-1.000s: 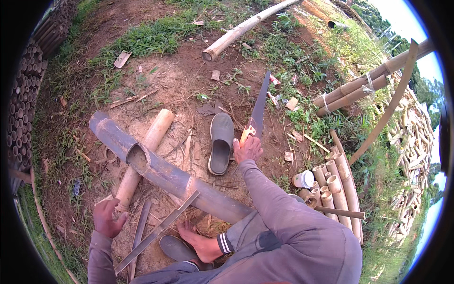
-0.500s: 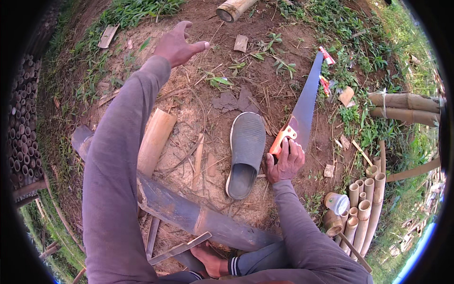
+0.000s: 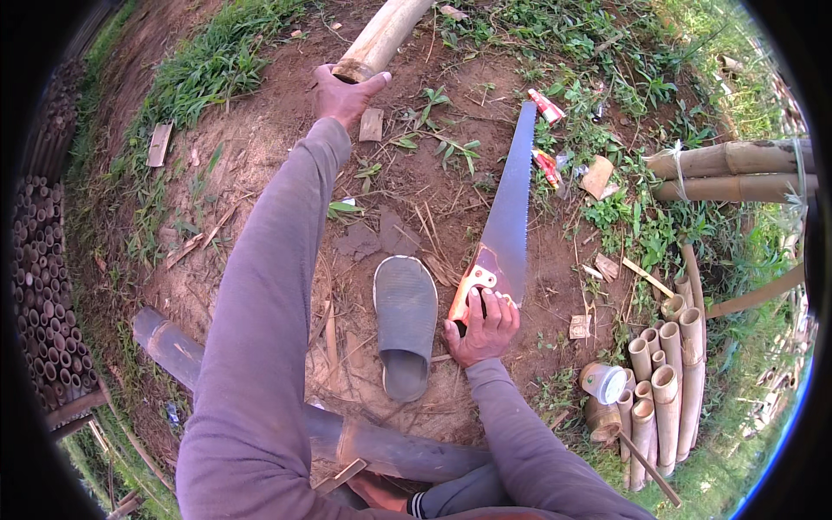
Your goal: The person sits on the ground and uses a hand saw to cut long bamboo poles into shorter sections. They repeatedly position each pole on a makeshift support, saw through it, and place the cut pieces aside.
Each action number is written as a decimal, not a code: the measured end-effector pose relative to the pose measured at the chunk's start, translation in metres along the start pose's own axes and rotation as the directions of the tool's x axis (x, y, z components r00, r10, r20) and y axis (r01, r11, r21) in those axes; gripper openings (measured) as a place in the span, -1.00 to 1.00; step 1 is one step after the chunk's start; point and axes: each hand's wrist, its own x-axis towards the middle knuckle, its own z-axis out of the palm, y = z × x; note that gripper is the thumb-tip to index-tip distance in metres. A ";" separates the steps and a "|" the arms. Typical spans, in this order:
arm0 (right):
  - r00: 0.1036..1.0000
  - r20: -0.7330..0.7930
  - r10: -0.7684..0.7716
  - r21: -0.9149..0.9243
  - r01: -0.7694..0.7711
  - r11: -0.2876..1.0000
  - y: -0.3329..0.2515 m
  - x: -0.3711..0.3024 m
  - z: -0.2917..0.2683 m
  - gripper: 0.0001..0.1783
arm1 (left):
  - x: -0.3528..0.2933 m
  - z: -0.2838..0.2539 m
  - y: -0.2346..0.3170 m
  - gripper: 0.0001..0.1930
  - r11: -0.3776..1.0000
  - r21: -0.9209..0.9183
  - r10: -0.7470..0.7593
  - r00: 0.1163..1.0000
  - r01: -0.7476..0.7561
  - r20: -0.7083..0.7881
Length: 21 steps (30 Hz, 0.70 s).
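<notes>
At the top of the head view a pale bamboo pole (image 3: pixel 387 39) lies on the soil, its cut end towards me. My left hand (image 3: pixel 343 97) is closed around that end, thumb on the right side and fingers on the left. My right hand (image 3: pixel 485 328) grips the orange handle of a handsaw (image 3: pixel 510 204). The saw lies flat on the ground, its blade pointing away from me. Left of the saw handle is a grey slip-on shoe (image 3: pixel 405 321). Beneath my left forearm a dark bamboo pole (image 3: pixel 407 451) crosses in front of my legs.
Several upright bamboo pieces (image 3: pixel 666 390) stand at the right, beside a plastic cup (image 3: pixel 602 381). Two tied bamboo poles (image 3: pixel 737 160) run along the right edge. Red wrappers (image 3: pixel 546 107) lie by the saw tip. Stacked bamboo (image 3: pixel 52 303) fills the far left.
My left hand, reaching out with spread fingers before, now holds the pale bamboo pole's end. My right hand stays on the saw handle. The whole view has shifted.
</notes>
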 end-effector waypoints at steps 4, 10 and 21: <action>0.999 0.017 0.047 -0.008 -0.047 0.999 0.007 -0.006 -0.003 -0.21 | -0.078 0.033 0.083 -0.01 0.992 -0.122 -0.006 0.989 0.024 0.145; 0.999 -0.003 0.034 -0.009 -0.034 0.999 0.008 -0.008 -0.008 -0.15 | -0.175 0.003 0.198 -0.05 0.995 -0.100 0.000 0.994 0.011 0.110; 0.966 0.252 0.055 0.184 -0.104 0.977 0.025 -0.008 -0.020 -0.20 | -0.439 -0.296 0.136 -0.39 0.794 -0.475 -0.209 0.904 0.380 0.373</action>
